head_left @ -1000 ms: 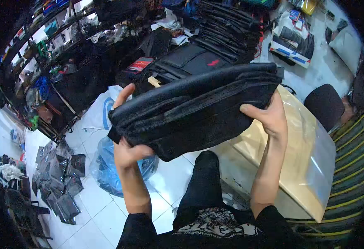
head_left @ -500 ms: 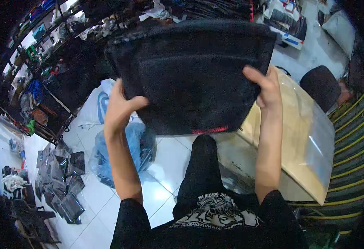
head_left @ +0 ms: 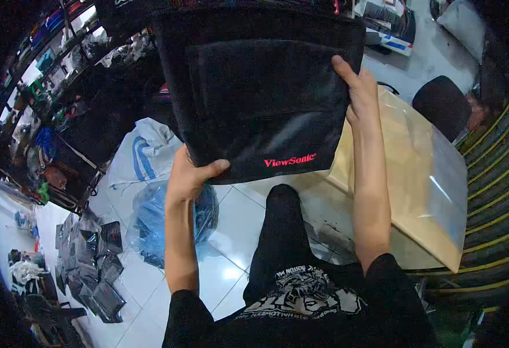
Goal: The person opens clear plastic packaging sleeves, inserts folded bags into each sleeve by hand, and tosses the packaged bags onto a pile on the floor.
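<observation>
A black fabric bag (head_left: 254, 98) with a red "ViewSonic" logo near its lower right corner is held up in front of me, its broad face toward me. My left hand (head_left: 193, 171) grips the bag's lower left edge, thumb on the front face and fingers hidden behind. On the right side edge, higher up, my right hand (head_left: 356, 87) holds it the same way, thumb in front. The bag's top end runs into dark surroundings and is hard to make out.
A yellowish board under clear plastic (head_left: 405, 174) stands at the right, near a black rounded seat (head_left: 443, 107). Left on the tiles are a blue plastic bag (head_left: 170, 223), a white sack (head_left: 144, 151) and several plastic-wrapped dark packets (head_left: 95, 267). Cluttered shelves (head_left: 51, 110) line the left.
The bag has turned more face-on and its logo is now readable. My left hand has slid to its lower left corner; my right hand has moved up and slightly left.
</observation>
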A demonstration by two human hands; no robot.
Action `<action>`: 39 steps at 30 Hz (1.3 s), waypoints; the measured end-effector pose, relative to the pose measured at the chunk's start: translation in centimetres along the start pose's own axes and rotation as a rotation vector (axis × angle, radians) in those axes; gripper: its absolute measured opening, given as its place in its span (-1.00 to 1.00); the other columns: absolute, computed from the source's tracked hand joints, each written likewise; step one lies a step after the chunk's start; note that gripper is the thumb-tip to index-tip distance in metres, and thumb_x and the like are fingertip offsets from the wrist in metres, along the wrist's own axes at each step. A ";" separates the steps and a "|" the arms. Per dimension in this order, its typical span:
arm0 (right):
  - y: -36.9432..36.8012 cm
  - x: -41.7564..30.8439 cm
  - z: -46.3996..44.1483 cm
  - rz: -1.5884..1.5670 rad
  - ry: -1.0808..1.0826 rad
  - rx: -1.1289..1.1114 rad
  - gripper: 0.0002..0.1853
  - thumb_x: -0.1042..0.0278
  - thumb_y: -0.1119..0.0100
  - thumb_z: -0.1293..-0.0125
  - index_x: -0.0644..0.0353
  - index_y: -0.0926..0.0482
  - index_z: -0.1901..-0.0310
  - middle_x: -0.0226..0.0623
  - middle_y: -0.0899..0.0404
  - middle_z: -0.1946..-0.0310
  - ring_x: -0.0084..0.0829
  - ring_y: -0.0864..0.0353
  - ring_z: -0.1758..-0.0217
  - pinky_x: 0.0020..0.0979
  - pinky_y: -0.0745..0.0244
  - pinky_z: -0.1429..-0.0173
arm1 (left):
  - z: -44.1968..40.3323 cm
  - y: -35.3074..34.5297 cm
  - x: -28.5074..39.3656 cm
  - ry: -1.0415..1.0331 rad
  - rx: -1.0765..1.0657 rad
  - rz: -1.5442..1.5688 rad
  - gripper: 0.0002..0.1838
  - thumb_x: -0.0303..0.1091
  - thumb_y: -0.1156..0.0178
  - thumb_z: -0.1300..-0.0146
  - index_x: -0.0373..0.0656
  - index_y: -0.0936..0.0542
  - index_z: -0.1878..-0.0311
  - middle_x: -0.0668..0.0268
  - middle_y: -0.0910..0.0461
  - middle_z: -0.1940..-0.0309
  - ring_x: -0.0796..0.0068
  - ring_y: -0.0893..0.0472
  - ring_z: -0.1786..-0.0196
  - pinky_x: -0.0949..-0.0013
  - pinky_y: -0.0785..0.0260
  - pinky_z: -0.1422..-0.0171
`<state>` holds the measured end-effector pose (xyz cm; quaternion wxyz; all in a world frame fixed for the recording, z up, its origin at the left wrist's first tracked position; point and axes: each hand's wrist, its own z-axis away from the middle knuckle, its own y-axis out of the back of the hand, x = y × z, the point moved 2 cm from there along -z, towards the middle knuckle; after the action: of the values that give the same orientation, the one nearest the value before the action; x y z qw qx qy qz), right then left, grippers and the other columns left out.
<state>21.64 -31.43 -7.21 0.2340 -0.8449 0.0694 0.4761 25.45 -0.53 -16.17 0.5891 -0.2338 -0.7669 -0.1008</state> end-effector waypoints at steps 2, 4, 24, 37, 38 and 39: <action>0.2 -0.1 0.3 -0.016 0.005 -0.001 -0.54 0.34 -0.43 -0.10 0.34 -0.52 0.00 -0.27 -0.64 0.17 -0.47 -0.61 0.19 -0.47 -0.50 0.06 | 0.1 -0.3 0.5 0.012 -0.014 -0.038 -0.37 -0.65 -0.42 0.20 -0.36 -0.49 -0.06 0.20 -0.61 0.07 0.44 -0.58 0.03 0.36 -0.38 -0.15; 0.2 -0.5 0.5 -0.097 0.055 -0.046 -0.54 0.31 -0.43 -0.11 0.34 -0.52 0.00 -0.27 -0.64 0.17 -0.46 -0.61 0.19 -0.46 -0.49 0.06 | 0.0 0.4 0.8 0.009 -0.032 -0.167 -0.37 -0.68 -0.40 0.19 -0.37 -0.47 -0.08 0.21 -0.60 0.06 0.44 -0.57 0.02 0.38 -0.38 -0.16; 4.2 1.1 -1.1 -0.495 0.010 0.027 -0.40 0.24 -0.33 -0.21 0.27 -0.34 -0.21 -0.19 -0.49 -0.11 -0.28 -0.50 -0.14 -0.27 -0.42 -0.22 | -3.3 -11.3 -5.0 -0.307 0.042 0.752 -0.44 -0.62 -0.24 -0.12 -0.23 -0.36 -0.23 0.18 -0.49 -0.10 0.21 -0.51 -0.12 0.08 -0.34 -0.28; 3.6 -2.0 5.2 -0.234 0.203 0.030 -0.29 0.42 -0.43 -0.05 0.23 -0.30 -0.24 -0.28 -0.50 -0.07 -0.35 -0.50 -0.09 -0.34 -0.39 -0.22 | -2.7 2.3 -0.6 -0.073 0.270 0.011 -0.13 0.02 -0.25 -0.13 -0.33 -0.16 -0.37 0.11 -0.26 -0.33 0.15 -0.33 -0.32 0.18 -0.21 -0.37; 3.5 -1.9 5.8 -0.226 0.227 0.009 -0.26 0.43 -0.46 -0.01 0.23 -0.30 -0.24 -0.29 -0.50 -0.07 -0.34 -0.50 -0.10 -0.33 -0.38 -0.23 | -2.3 3.3 -0.6 -0.106 0.327 -0.311 -0.37 -0.12 -0.04 -0.37 -0.36 -0.21 -0.36 0.13 -0.29 -0.30 0.20 -0.37 -0.26 0.20 -0.27 -0.31; 4.3 -1.3 6.0 -0.205 0.258 -0.041 -0.22 0.32 -0.39 -0.11 0.18 -0.19 -0.33 -0.25 -0.41 -0.18 -0.27 -0.39 -0.24 -0.25 -0.24 -0.36 | -2.6 2.4 1.7 -0.147 0.171 -0.121 0.10 0.11 -0.30 0.16 -0.39 -0.12 -0.38 0.11 -0.25 -0.33 0.24 -0.29 -0.33 0.22 -0.14 -0.39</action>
<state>14.84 -32.62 -10.14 0.2529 -0.9063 0.0026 0.3385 28.48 0.91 -14.09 0.5419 -0.1427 -0.8265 -0.0530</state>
